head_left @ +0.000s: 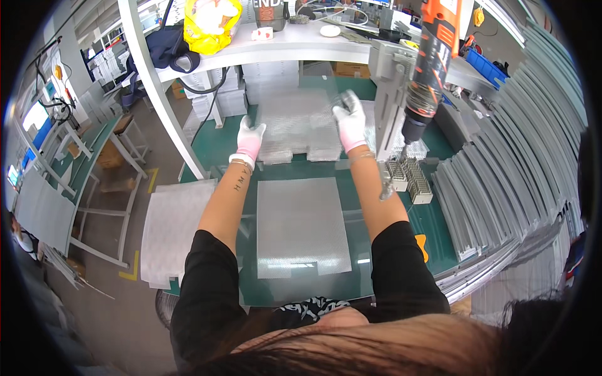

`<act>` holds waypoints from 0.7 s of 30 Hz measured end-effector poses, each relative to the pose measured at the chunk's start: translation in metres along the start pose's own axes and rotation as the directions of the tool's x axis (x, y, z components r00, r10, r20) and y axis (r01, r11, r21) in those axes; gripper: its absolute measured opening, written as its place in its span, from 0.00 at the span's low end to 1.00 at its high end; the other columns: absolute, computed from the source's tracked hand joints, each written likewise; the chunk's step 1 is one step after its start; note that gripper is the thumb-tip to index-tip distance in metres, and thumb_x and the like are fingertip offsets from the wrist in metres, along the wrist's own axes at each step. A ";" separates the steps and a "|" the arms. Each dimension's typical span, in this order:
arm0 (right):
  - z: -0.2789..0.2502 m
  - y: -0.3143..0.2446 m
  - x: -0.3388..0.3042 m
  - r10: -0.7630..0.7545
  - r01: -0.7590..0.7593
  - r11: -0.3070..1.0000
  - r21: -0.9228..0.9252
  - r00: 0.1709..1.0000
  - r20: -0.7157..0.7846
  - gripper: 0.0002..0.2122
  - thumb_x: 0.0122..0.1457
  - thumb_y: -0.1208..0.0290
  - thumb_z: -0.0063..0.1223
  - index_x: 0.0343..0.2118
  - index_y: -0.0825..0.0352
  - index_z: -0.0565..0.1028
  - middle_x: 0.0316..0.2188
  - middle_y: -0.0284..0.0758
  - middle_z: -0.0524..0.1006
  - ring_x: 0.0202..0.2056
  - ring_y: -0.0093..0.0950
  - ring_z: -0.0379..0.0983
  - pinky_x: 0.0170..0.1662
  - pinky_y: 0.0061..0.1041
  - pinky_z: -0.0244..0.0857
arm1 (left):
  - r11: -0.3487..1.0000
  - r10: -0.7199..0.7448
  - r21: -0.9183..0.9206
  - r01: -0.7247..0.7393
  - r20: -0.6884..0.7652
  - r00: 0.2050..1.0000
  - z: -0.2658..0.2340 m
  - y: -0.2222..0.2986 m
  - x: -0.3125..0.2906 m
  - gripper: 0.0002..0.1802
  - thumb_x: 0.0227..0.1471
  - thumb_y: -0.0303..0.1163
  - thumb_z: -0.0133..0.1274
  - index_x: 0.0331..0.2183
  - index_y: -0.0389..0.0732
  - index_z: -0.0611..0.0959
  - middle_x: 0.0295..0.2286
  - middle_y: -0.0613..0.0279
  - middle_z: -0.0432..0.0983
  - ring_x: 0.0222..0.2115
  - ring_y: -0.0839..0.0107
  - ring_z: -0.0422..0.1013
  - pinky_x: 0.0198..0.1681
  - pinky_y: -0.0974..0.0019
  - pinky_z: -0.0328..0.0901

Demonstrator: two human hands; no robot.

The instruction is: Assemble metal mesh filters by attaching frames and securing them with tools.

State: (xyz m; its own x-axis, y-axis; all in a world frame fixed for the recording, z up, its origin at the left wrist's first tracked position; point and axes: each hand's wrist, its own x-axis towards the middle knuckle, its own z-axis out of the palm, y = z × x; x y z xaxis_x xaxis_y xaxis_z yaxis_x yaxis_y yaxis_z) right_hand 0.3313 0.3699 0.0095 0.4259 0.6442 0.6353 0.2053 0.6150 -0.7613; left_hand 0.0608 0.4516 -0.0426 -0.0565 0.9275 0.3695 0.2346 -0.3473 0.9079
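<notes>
White-and-pink gloves [250, 139], green tabletop [360, 243]

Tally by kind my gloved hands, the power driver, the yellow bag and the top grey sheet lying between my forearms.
Gloved hands, left hand and right hand: 2
Orange-and-black power driver: 1
Yellow bag: 1
Top grey sheet, layers beneath unclear: 1
Total: 5

Dark capital letters [241, 180] are borne on the left forearm [219, 213]. Larger capitals are shown on a container [269, 19] at the upper edge, partly cut off. White print [313, 306] on the black shirt [269, 316] cannot be made out.
</notes>
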 end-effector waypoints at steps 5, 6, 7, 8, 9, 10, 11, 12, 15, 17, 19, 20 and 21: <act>-0.050 0.007 -0.002 0.227 -0.311 0.912 0.266 0.925 0.303 0.42 0.50 0.86 0.47 0.68 0.55 0.45 0.53 0.40 0.68 0.40 0.23 0.69 0.43 0.25 0.68 | 0.920 -0.068 -0.367 0.141 0.203 0.977 -0.027 0.009 -0.010 0.25 0.53 0.28 0.59 0.52 0.34 0.74 0.45 0.56 0.76 0.48 0.66 0.71 0.55 0.69 0.62; -0.062 0.009 -0.005 0.193 -0.187 0.981 -0.050 0.915 0.356 0.43 0.49 0.86 0.45 0.68 0.54 0.46 0.50 0.39 0.70 0.38 0.22 0.69 0.42 0.25 0.68 | 0.918 -0.073 -0.368 0.149 0.214 0.974 -0.026 0.015 -0.016 0.25 0.53 0.28 0.59 0.52 0.34 0.74 0.45 0.56 0.76 0.48 0.66 0.71 0.55 0.69 0.62; -0.069 0.005 -0.018 0.169 -0.079 0.965 -0.251 0.918 0.359 0.42 0.48 0.86 0.44 0.68 0.55 0.48 0.49 0.39 0.71 0.39 0.22 0.70 0.43 0.24 0.68 | 0.886 -0.076 -0.428 0.176 0.241 0.968 -0.031 0.021 -0.029 0.23 0.53 0.26 0.58 0.52 0.35 0.74 0.44 0.58 0.77 0.45 0.68 0.72 0.51 0.69 0.64; -0.079 0.000 -0.033 0.148 0.033 0.898 -0.439 0.917 0.371 0.41 0.47 0.85 0.43 0.68 0.55 0.50 0.48 0.40 0.71 0.39 0.23 0.71 0.43 0.24 0.68 | 0.850 -0.078 -0.486 0.204 0.267 0.960 -0.035 0.027 -0.042 0.22 0.54 0.24 0.57 0.51 0.36 0.75 0.43 0.59 0.77 0.42 0.70 0.73 0.48 0.70 0.66; -0.053 -0.057 -0.060 0.385 -0.115 0.764 -0.636 0.871 0.305 0.36 0.48 0.82 0.45 0.65 0.60 0.58 0.49 0.42 0.73 0.42 0.26 0.73 0.47 0.24 0.67 | 0.834 -0.171 -0.459 0.307 0.313 0.934 -0.065 0.032 -0.070 0.25 0.52 0.22 0.56 0.53 0.35 0.72 0.41 0.61 0.77 0.38 0.70 0.74 0.43 0.70 0.68; -0.061 -0.066 -0.090 0.008 0.150 0.869 -0.472 0.949 0.316 0.31 0.50 0.79 0.49 0.61 0.64 0.64 0.48 0.43 0.75 0.46 0.28 0.74 0.50 0.24 0.66 | 0.937 -0.121 -0.284 0.204 0.285 0.951 -0.067 0.042 -0.101 0.28 0.51 0.23 0.56 0.54 0.35 0.70 0.40 0.60 0.77 0.38 0.69 0.74 0.43 0.69 0.69; -0.060 -0.096 -0.121 0.130 0.049 0.865 -0.499 0.939 0.317 0.27 0.51 0.75 0.53 0.58 0.66 0.67 0.47 0.43 0.75 0.46 0.33 0.74 0.51 0.26 0.66 | 0.992 -0.072 -0.079 0.094 0.245 0.967 -0.082 0.050 -0.139 0.31 0.50 0.23 0.56 0.56 0.35 0.68 0.39 0.58 0.77 0.37 0.69 0.74 0.42 0.68 0.69; -0.078 -0.118 -0.149 0.093 0.166 0.770 -0.617 0.926 0.365 0.26 0.52 0.72 0.55 0.56 0.69 0.68 0.44 0.43 0.76 0.44 0.34 0.74 0.50 0.27 0.67 | 0.988 0.020 0.146 -0.054 0.224 0.974 -0.085 0.073 -0.182 0.38 0.48 0.28 0.58 0.59 0.34 0.63 0.37 0.56 0.77 0.35 0.70 0.74 0.41 0.66 0.70; -0.098 -0.160 -0.242 0.308 0.019 0.743 -0.669 0.878 0.367 0.27 0.49 0.72 0.60 0.55 0.70 0.69 0.35 0.38 0.75 0.28 0.29 0.71 0.35 0.25 0.68 | 0.958 -0.044 0.285 -0.008 0.175 0.984 -0.100 0.086 -0.287 0.53 0.46 0.34 0.62 0.65 0.36 0.49 0.33 0.54 0.78 0.35 0.58 0.76 0.41 0.61 0.69; -0.105 -0.159 -0.285 0.467 -0.155 0.720 -0.677 0.829 0.307 0.27 0.50 0.71 0.59 0.56 0.68 0.68 0.37 0.41 0.76 0.39 0.37 0.74 0.43 0.31 0.69 | 0.907 -0.154 0.417 0.050 0.219 0.964 -0.106 0.078 -0.322 0.53 0.45 0.34 0.62 0.64 0.36 0.49 0.39 0.48 0.75 0.40 0.53 0.74 0.43 0.59 0.69; -0.109 -0.149 -0.308 0.505 -0.202 0.707 -0.678 0.815 0.284 0.27 0.50 0.72 0.59 0.56 0.68 0.67 0.38 0.41 0.76 0.39 0.37 0.74 0.44 0.31 0.69 | 0.883 -0.159 0.468 0.028 0.243 0.957 -0.108 0.060 -0.338 0.51 0.45 0.34 0.62 0.64 0.36 0.52 0.42 0.47 0.74 0.41 0.51 0.73 0.43 0.59 0.69; -0.111 -0.146 -0.314 0.502 -0.194 0.699 -0.688 0.818 0.280 0.27 0.51 0.71 0.59 0.56 0.68 0.67 0.38 0.41 0.76 0.40 0.38 0.74 0.44 0.31 0.68 | 0.857 -0.122 0.514 -0.037 0.273 0.954 -0.108 0.054 -0.345 0.48 0.46 0.35 0.62 0.63 0.36 0.55 0.43 0.46 0.73 0.42 0.51 0.73 0.43 0.58 0.69; -0.112 -0.143 -0.317 0.495 -0.182 0.693 -0.698 0.824 0.277 0.27 0.51 0.71 0.59 0.56 0.69 0.67 0.38 0.42 0.76 0.41 0.39 0.74 0.45 0.32 0.68 | 0.826 -0.082 0.553 -0.107 0.305 0.949 -0.107 0.050 -0.347 0.45 0.46 0.36 0.61 0.62 0.37 0.58 0.43 0.45 0.72 0.42 0.51 0.72 0.43 0.57 0.69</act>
State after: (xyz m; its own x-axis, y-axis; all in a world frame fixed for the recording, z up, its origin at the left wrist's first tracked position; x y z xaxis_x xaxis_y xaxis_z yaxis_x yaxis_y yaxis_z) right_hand 0.2653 0.0264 -0.0976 0.2085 0.9609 0.1824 0.6794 -0.0081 -0.7337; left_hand -0.0112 0.0973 -0.1045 0.2234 0.9505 0.2159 0.7370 -0.3097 0.6008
